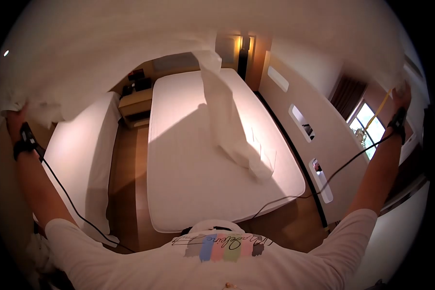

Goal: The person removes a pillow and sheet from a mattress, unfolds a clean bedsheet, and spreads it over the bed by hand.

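Observation:
A large white sheet [106, 53] billows in the air above and in front of me, across the top of the view. At the far left, my left hand [17, 115] is raised and closed on the sheet's edge. My right hand [401, 96], lifted at the far right, grips the cloth too; its fingers are partly blurred. One strip of the sheet hangs down in the middle onto the bare white mattress [179, 179] before me. Each wrist wears a black strap with a cable.
Left of the mattress stands a second bed [79, 150] with white covering. A wooden nightstand [135, 104] holding dark objects fits between the beds. A white partition [295, 92] with cut-out slots runs along the right. Beyond it are a window [367, 128] and a dark curtain [348, 94].

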`<state>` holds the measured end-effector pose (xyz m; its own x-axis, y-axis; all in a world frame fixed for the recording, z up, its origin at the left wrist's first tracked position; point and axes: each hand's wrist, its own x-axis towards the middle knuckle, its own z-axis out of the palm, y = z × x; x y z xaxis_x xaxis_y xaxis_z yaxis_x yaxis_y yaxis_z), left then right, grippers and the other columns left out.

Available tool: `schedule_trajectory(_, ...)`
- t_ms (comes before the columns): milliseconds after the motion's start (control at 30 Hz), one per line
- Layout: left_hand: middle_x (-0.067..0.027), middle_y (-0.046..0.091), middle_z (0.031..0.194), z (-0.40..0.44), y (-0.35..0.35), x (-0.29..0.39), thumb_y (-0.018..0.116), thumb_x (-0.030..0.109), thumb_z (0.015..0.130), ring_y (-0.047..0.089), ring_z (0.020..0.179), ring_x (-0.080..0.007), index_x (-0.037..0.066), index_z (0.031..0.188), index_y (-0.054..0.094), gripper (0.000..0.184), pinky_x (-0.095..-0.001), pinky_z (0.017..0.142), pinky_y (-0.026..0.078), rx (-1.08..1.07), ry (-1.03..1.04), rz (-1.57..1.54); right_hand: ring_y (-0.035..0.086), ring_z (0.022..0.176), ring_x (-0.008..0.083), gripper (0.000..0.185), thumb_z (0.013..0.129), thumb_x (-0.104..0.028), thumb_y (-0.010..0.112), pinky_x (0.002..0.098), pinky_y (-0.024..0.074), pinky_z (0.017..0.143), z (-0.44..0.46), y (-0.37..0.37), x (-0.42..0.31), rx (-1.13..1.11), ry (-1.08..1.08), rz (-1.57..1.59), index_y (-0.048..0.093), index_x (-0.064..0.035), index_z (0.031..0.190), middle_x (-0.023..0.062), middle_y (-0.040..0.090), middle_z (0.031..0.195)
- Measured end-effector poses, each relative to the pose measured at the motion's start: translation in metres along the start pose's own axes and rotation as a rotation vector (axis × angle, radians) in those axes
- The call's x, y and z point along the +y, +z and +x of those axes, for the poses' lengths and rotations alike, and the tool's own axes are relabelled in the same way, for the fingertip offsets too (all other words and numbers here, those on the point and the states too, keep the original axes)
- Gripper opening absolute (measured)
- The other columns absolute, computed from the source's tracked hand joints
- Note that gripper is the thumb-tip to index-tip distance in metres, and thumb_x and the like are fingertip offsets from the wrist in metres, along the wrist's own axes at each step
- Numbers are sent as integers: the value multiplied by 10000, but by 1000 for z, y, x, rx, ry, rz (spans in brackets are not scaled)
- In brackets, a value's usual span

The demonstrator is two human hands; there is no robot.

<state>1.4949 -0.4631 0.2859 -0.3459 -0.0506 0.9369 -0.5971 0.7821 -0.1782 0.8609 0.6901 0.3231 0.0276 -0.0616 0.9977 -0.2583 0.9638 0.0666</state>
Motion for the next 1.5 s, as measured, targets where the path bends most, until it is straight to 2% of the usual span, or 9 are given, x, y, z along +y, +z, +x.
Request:
schedule_trajectory(300, -164, 483, 1216, -180, 30, 92, 584, 302, 794, 470, 1116, -302, 34, 1234, 404, 546, -390, 903, 387, -433, -45, -289, 574, 847, 193, 368, 803, -290, 591, 314, 510, 711, -204, -37, -44, -620, 1394, 1175, 516, -77, 1093, 62, 580, 989)
schedule_trajectory(400, -71, 508, 1207, -211, 11, 152, 454, 322, 877, 483, 1109, -258, 154, 1222, 451, 383, -585, 914, 342, -355, -1834, -1520, 511, 921, 148, 332, 754, -284, 618, 309, 466, 763, -252, -76, -37, -793, 1609, 973, 520, -147, 1040, 9, 535, 988)
schedule_trajectory(800, -112, 563, 647, -462, -15, 291, 530, 248, 826, 536, 506, -193, -15, 873, 529, 267, -291, 442, 454, -406, -2309, -1025, 568, 738, 214, 283, 793, -257, 541, 322, 455, 683, -431, -170, -67, -1289, 1238, 520, 595, -35, 961, 99, 610, 843)
schedule_trajectory(933, -127, 575, 698, -674, -2, 291, 415, 263, 816, 551, 561, -247, 3, 803, 567, 302, -356, 495, 460, -561, -2307, -1230, 525, 648, 155, 264, 844, -252, 484, 286, 443, 609, -433, -212, -121, -1640, 717, 203, 581, -43, 974, 59, 587, 799)
schedule_trajectory(1067, -112, 564, 791, -738, -13, 369, 505, 373, 793, 516, 608, -182, 67, 878, 562, 323, -342, 520, 449, -1038, -1656, -824, 529, 569, 148, 297, 860, -288, 453, 280, 444, 510, -468, -195, -122, -1514, 1869, 505, 579, -30, 936, 44, 586, 750)
schedule_trajectory(1133, -79, 538, 1025, -663, -16, 445, 459, 331, 845, 508, 829, -187, 110, 1165, 469, 389, -330, 704, 451, -1094, -2320, -708, 564, 624, 173, 333, 854, -305, 448, 298, 460, 555, -473, -184, -147, -1730, 1665, 545, 568, -20, 978, 62, 601, 775)
schedule_trajectory(1200, -32, 545, 1019, -658, -12, 512, 484, 366, 838, 512, 851, -148, 138, 1124, 467, 367, -309, 774, 420, -1424, -2148, -1050, 566, 786, 187, 330, 831, -262, 486, 342, 490, 627, -512, -168, -126, -1839, 1622, 887, 501, -49, 1083, 69, 576, 926)
schedule_trajectory(1367, -75, 475, 1247, -450, -51, 724, 487, 335, 884, 440, 1132, -175, 147, 1327, 317, 510, -314, 929, 365, -2037, -1057, -2062, 543, 810, 171, 304, 786, -200, 571, 328, 485, 684, -481, -168, -201, -1908, 1376, 964, 496, -48, 1039, 54, 537, 928)
schedule_trajectory(1500, -207, 377, 1305, -341, -142, 873, 652, 189, 763, 433, 1143, -236, 88, 1365, 200, 759, -329, 927, 381, -1722, -292, -2077, 539, 848, 140, 325, 792, -158, 546, 283, 447, 734, -436, -206, -220, -1863, 1530, 1210, 500, -15, 1080, 49, 547, 952)
